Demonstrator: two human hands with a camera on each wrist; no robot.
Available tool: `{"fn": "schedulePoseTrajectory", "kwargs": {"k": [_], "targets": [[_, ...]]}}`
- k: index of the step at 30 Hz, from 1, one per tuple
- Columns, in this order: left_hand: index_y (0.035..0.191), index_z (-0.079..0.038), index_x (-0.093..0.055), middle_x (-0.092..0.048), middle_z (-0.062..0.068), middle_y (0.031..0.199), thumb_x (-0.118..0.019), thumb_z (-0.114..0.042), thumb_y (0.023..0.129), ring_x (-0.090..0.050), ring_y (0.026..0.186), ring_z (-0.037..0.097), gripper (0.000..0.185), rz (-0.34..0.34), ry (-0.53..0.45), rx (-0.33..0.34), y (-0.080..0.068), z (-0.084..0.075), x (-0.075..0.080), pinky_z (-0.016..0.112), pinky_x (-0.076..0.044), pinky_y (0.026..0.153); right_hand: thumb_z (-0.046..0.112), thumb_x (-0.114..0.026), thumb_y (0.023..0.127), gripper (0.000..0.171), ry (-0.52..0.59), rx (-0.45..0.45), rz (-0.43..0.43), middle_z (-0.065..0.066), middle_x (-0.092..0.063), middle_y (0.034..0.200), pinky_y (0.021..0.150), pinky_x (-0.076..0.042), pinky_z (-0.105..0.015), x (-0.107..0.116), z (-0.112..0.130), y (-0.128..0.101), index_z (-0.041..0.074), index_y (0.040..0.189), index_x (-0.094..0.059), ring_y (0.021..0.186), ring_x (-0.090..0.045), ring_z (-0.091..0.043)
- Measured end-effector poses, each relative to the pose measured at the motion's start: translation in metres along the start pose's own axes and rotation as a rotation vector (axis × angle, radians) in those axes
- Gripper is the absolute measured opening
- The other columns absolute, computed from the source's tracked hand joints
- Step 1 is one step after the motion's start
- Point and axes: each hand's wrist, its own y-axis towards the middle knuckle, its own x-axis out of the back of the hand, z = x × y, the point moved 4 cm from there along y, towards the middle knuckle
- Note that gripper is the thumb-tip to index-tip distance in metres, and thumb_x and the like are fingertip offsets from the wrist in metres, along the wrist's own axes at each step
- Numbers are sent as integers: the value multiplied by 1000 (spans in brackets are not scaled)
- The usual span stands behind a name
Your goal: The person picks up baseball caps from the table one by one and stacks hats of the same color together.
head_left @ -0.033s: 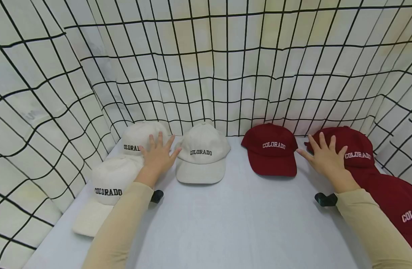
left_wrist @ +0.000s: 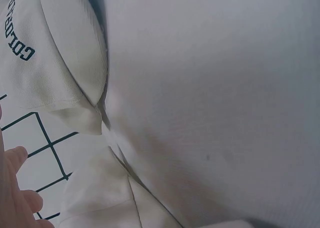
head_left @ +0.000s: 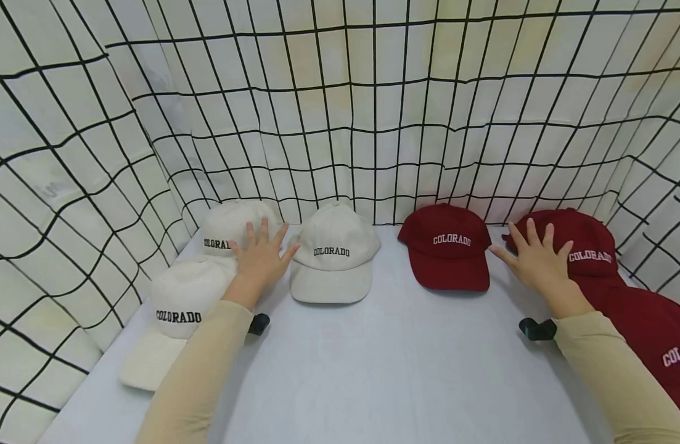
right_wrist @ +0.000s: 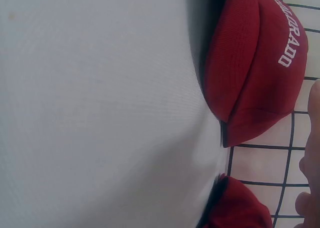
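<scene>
In the head view my left hand is held with fingers spread, overlapping the back left cream cap and holding nothing. Just right of it sits another cream cap, its brim facing me. A third cream cap lies partly behind my left forearm. My right hand, fingers also spread and holding nothing, overlaps the back right dark red cap. To its left is a dark red cap. Another red cap is partly hidden by my right sleeve. All carry the word COLORADO.
A white table surface lies under the caps. White walls with a black grid enclose it at the back and both sides. Small black devices show at my left wrist and right wrist.
</scene>
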Motion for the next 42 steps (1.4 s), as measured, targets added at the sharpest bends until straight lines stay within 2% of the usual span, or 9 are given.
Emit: {"fn": "schedulePoseTrajectory", "kwargs": {"k": [14, 26, 35, 42], "targets": [[166, -23, -15, 7, 22, 168, -30, -60, 107, 17, 150, 49, 71, 16, -6, -2, 2, 2, -1, 82, 6, 105, 77, -30, 97, 98, 0, 3, 5, -35, 0, 162, 104, 11, -81, 3, 3, 0, 5, 162, -16, 144, 13, -61], [166, -24, -13, 8, 22, 168, -30, -59, 107, 16, 149, 50, 70, 21, -15, -4, -1, 5, 2, 82, 8, 105, 75, -30, 99, 95, 14, 43, -10, -33, 1, 164, 106, 11, -79, 9, 13, -4, 5, 163, -16, 145, 12, -60], [166, -21, -13, 7, 22, 168, -31, -59, 107, 15, 149, 51, 72, 16, -10, -30, -5, 4, 1, 81, 7, 106, 72, -31, 100, 93, 3, 99, -4, -32, 0, 165, 107, 9, -78, 9, 32, -7, 6, 163, -16, 147, 10, -58], [166, -19, -12, 5, 23, 168, -32, -57, 108, 11, 150, 51, 73, 8, 0, -48, -10, 2, 3, 80, 5, 108, 67, -40, 102, 89, 7, 155, -11, -31, -6, 165, 109, 5, -77, 11, 56, -16, 6, 164, -15, 148, 12, -55]]}}
